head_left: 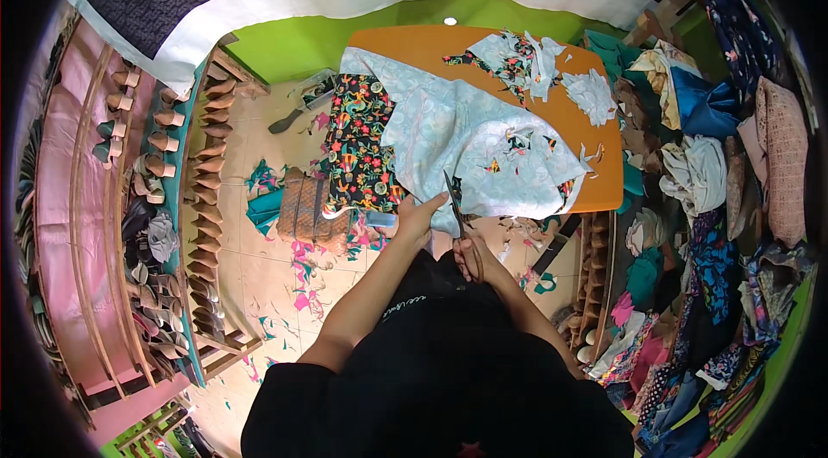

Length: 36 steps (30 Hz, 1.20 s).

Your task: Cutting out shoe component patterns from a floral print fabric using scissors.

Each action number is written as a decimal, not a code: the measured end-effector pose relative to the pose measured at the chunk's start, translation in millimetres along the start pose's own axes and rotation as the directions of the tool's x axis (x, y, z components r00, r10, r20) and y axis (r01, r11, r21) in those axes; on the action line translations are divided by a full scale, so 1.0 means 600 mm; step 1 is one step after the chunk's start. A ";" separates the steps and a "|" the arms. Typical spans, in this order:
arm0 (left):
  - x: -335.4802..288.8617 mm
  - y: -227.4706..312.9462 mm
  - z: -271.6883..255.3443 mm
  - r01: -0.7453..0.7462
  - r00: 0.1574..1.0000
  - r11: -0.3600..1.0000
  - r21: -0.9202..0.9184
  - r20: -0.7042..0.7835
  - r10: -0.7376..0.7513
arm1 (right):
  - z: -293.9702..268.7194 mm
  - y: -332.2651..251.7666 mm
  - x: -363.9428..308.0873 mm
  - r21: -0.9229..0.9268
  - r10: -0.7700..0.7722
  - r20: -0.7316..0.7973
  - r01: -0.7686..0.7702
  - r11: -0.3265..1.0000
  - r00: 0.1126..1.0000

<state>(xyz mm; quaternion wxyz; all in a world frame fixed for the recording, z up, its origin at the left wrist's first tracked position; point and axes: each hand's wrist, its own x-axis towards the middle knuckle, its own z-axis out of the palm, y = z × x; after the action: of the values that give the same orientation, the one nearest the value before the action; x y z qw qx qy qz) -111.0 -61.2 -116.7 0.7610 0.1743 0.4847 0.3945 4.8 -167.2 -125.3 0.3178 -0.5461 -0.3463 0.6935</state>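
A large piece of patterned fabric [440, 122] is spread over the orange table [595, 173], its pale underside mostly up. At the left its black floral face [362, 147] shows and hangs over the table edge. My left hand [417, 222] pinches the fabric's near edge, thumb pointing right. Just right of it, my right hand [471, 254] is closed round the handles of a pair of dark scissors [455, 206]. The blades point away from me at the near part of the fabric; how far apart they are is hard to tell.
Cut fabric scraps [526, 61] lie at the table's far right. A brown woven box [315, 208] stands on the floor at left among more scraps. Racks of wooden shoe lasts [207, 199] line the left side; piled cloth [690, 173] fills shelves at right.
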 end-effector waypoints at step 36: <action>-0.018 0.006 -0.002 0.046 0.997 0.993 0.111 0.050 -0.052 | -0.006 0.011 0.020 0.157 -0.085 0.018 0.081 0.984 0.996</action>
<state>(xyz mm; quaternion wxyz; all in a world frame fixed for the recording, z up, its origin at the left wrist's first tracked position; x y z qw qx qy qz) -116.0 -67.3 -108.2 0.7723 0.2144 0.4895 0.3435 5.3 -160.6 -137.5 0.3840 -0.4958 -0.3172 0.7114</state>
